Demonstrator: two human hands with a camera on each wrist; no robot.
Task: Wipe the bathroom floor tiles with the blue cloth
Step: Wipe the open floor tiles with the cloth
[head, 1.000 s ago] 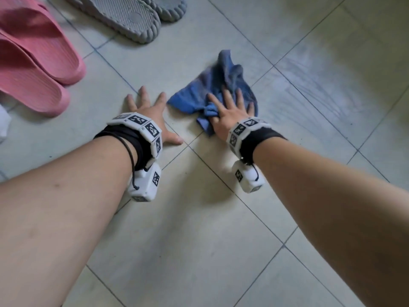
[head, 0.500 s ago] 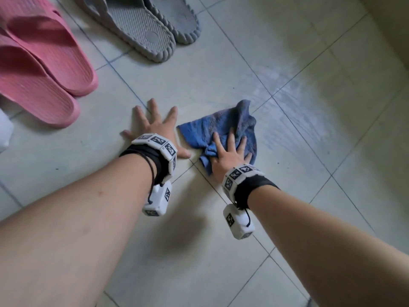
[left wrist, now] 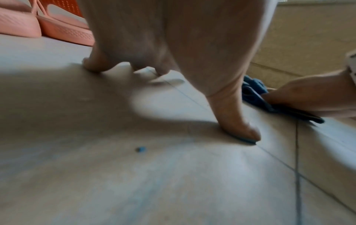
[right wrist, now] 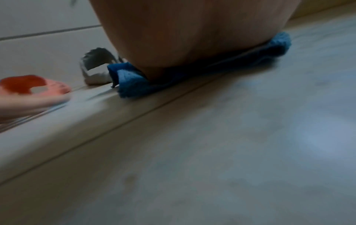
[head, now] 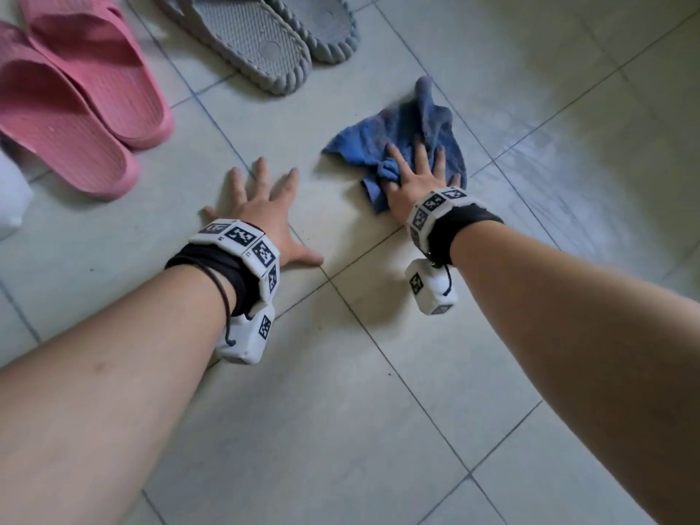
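Note:
The crumpled blue cloth (head: 397, 130) lies on the pale floor tiles (head: 378, 411), just right of a grout line. My right hand (head: 416, 176) presses down on its near part with fingers straight and spread; a fold bunches beside the thumb. My left hand (head: 261, 210) lies flat on the bare tile to the left of the cloth, fingers spread, holding nothing. The right wrist view shows the blue cloth (right wrist: 131, 85) squashed under the right palm (right wrist: 192, 30). In the left wrist view the left thumb (left wrist: 237, 121) rests on the tile, with the cloth (left wrist: 254, 91) beyond it.
A pair of pink slippers (head: 75, 108) lies at the far left and a pair of grey slippers (head: 257, 36) at the top centre, close beyond the cloth. Damp streaks (head: 568, 164) mark the tiles to the right. A white object (head: 11, 195) shows at the left edge.
My right hand drew the cloth back toward me, then pushed it forward away from me again. The left hand stayed planted on its tile.

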